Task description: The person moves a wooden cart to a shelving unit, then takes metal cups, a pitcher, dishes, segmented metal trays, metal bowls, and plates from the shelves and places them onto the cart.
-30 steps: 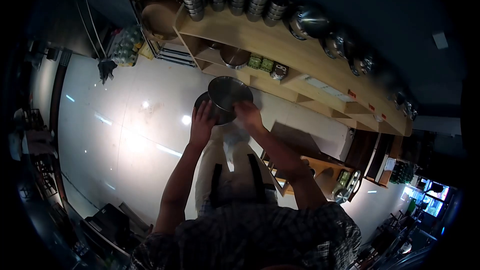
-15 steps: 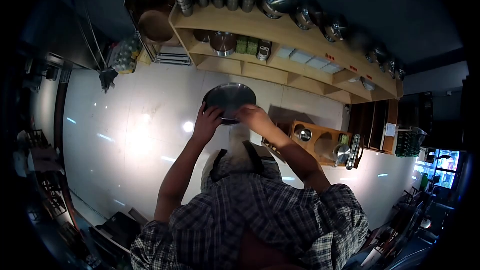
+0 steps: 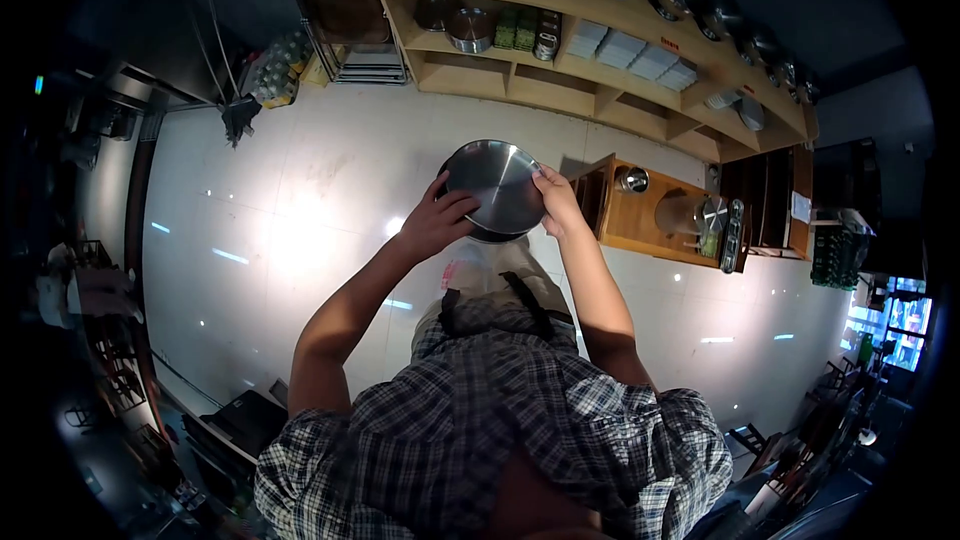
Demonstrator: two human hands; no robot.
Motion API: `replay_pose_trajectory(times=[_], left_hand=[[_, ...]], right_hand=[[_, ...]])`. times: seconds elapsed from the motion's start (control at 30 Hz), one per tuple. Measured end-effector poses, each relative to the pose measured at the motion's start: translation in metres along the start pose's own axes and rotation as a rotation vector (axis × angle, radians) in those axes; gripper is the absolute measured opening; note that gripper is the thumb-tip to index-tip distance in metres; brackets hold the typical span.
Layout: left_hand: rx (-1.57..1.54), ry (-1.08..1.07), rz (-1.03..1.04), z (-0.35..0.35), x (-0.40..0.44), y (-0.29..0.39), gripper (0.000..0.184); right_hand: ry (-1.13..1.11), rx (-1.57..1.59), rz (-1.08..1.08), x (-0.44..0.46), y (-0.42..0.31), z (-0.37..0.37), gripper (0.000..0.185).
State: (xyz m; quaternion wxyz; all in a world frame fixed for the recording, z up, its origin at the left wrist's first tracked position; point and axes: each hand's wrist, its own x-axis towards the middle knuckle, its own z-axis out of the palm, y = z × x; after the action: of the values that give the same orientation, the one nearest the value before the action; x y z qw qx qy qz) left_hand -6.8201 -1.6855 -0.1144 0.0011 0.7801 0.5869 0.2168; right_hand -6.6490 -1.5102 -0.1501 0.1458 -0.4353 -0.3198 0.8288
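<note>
A round, shallow steel pan (image 3: 497, 185) is held up in front of my body, with a second dark round rim showing just beneath it. My left hand (image 3: 437, 219) grips the left side, its fingers lying over the rim and onto the face. On the right edge, my right hand (image 3: 557, 202) pinches the rim with the thumb on top. Its other fingers are partly hidden behind the pan.
Ahead stands a long wooden shelf unit (image 3: 560, 90) with round pans (image 3: 470, 28), green packs (image 3: 515, 30) and white stacks (image 3: 622, 49). A wooden cart (image 3: 650, 212) stands at the right. Trays (image 3: 345, 5) lean by the shelf's left end.
The two round pieces, offset one second ago, now lie nearly aligned. My hands have moved right with them, and the right hand has shifted to the right edge. The view has turned, bringing the cart closer.
</note>
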Motion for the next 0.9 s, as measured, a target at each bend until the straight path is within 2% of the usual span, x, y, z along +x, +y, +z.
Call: replay_pose_trajectory(times=[0.13,0.2,0.27,0.33,0.43,0.5,0.6,0.67,0.77,0.9], left_hand=[[-0.048,0.034,0.041,-0.005,0.008,0.044,0.008],[-0.169,0.173,0.010,0.004,0.014,0.061,0.016],[-0.118,0.125,0.009,0.012,0.026,0.083,0.022],[-0.069,0.079,0.004,0.024,0.040,0.107,0.028],[-0.040,-0.004,-0.104,0.053,0.065,0.150,0.028],[-0.055,-0.009,-0.356,0.085,0.079,0.186,0.030],[-0.115,-0.081,-0.435,0.129,0.083,0.234,0.039],[-0.171,-0.089,-0.385,0.153,0.081,0.262,0.038],[-0.266,-0.061,-0.364,0.186,0.081,0.310,0.037],[-0.222,-0.033,-0.289,0.199,0.087,0.326,0.035]], right_hand=[[-0.064,0.088,0.012,-0.036,0.018,-0.029,0.022],[-0.045,0.112,0.016,-0.051,0.020,-0.044,0.022],[-0.023,0.133,0.021,-0.065,0.017,-0.065,0.021],[-0.049,0.134,-0.070,-0.074,0.013,-0.093,0.021],[0.010,-0.030,-0.168,-0.095,0.005,-0.141,0.023],[0.006,-0.213,-0.252,-0.109,0.007,-0.180,0.030],[-0.007,-0.369,-0.327,-0.132,0.020,-0.246,0.038],[-0.030,-0.623,-0.265,-0.153,0.029,-0.286,0.039],[0.021,-0.548,-0.119,-0.199,0.029,-0.329,0.033],[0.127,-0.478,0.012,-0.212,0.038,-0.359,0.023]])
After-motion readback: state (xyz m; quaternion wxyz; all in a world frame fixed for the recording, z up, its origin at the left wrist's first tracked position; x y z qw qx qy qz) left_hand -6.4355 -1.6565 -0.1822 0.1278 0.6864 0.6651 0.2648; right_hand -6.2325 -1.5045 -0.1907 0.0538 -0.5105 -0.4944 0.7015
